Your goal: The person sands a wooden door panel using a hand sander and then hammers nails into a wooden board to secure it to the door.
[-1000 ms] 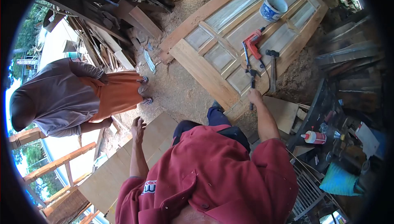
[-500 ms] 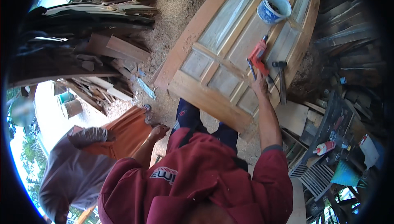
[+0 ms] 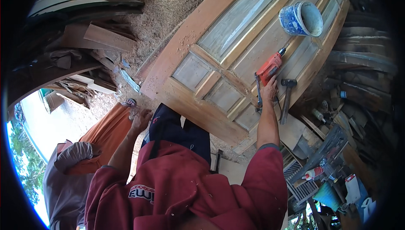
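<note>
My right hand (image 3: 268, 89) grips the handle of a red power drill (image 3: 268, 67) lying on a panelled wooden door (image 3: 179, 86). A dark metal tool (image 3: 257, 91) lies beside that hand, partly hidden by it. Just right of the drill is a hammer (image 3: 284, 105), and farther up the door stands a blue-and-white plastic bucket (image 3: 300, 19). My left hand (image 3: 141, 118) hangs near my dark trouser leg, fingers loosely bent and apart, nothing visible in it.
A person (image 3: 68, 175) in grey top and orange garment is close at my left. Scrap boards (image 3: 107, 36) lie left on sawdust-covered ground (image 3: 168, 0). Stacked timber (image 3: 358, 61) lines the right, with a cluttered bench (image 3: 322, 145) holding a glue bottle (image 3: 313, 172) below it.
My right hand has left the dark tool and taken hold of the drill. My left hand has risen toward the door. The view has turned, putting the other person lower at left.
</note>
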The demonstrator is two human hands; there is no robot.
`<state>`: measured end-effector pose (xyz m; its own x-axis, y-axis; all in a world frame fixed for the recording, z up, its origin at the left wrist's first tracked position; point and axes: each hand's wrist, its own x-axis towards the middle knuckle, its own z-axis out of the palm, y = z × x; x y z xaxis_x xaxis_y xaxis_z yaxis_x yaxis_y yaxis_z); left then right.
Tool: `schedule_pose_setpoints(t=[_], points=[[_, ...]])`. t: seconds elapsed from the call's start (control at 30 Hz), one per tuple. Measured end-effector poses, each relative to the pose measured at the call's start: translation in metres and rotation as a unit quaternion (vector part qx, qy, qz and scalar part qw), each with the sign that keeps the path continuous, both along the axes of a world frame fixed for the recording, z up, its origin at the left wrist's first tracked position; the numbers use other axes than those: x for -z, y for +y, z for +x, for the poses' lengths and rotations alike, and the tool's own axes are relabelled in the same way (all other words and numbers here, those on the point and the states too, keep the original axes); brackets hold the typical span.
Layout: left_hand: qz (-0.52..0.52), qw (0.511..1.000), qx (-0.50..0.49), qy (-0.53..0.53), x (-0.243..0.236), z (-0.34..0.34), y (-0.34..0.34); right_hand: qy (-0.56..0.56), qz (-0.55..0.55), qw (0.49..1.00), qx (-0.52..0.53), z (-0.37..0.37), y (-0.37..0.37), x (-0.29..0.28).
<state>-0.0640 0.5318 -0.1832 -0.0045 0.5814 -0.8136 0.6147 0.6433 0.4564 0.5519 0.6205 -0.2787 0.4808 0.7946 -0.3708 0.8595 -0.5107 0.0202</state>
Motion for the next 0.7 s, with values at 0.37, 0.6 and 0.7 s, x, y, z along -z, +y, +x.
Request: schedule_pose_setpoints(t=[0.37, 0.6, 0.7], points=[[0.046, 0.988, 0.137, 0.052, -0.014, 0.033, -0.05, 0.047, 0.02, 0.993, -0.106, 0.022, 0.018, -0.123], [-0.039, 0.973, -0.127, -0.189, -0.061, 0.17, 0.016, 0.172, 0.181, 0.957, -0.147, -0.029, -0.107, -0.228], [-0.118, 0.93, -0.165, -0.307, -0.071, 0.211, 0.023, 0.25, 0.195, 0.933, -0.169, -0.087, -0.153, -0.272]])
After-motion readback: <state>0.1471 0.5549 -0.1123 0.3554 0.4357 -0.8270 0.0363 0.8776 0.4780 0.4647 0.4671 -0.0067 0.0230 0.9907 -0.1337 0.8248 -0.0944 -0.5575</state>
